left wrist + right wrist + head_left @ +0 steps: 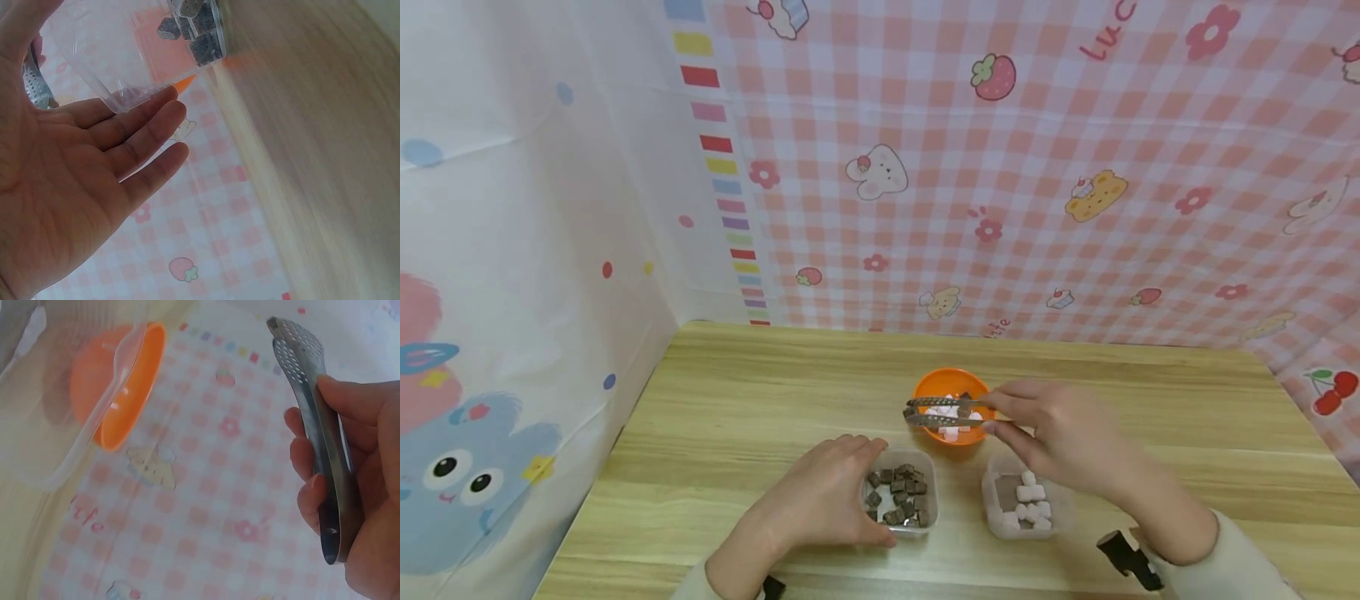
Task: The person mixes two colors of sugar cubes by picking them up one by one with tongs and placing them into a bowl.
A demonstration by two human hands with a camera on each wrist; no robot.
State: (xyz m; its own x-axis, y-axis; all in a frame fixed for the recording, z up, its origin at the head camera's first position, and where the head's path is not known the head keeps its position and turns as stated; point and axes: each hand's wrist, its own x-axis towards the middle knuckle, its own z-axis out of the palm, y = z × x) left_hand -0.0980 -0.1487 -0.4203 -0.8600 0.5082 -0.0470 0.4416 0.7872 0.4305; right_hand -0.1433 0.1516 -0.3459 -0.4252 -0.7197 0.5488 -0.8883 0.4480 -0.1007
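My right hand (1063,433) grips metal tongs (951,421) with perforated ends, held over an orange bowl (951,374). The tongs' arms lie close together in the right wrist view; I cannot tell if a dark cube is between their tips. White and pale pink pieces (951,433) and a few dark cubes fill part of the bowl. With thumb and fingers at opposite sides, my left hand (831,492) holds a clear plastic container (930,523) of dark brown cubes (910,487). In the left wrist view several of its fingers (150,134) extend past the container's rim.
A second clear container (992,504) with white marshmallow-like pieces (1032,493) stands under my right forearm. All stand on a wood-grain table (760,392). A pink checked cloth (925,233) hangs along the back edge, and a white printed cloth (535,208) on the left.
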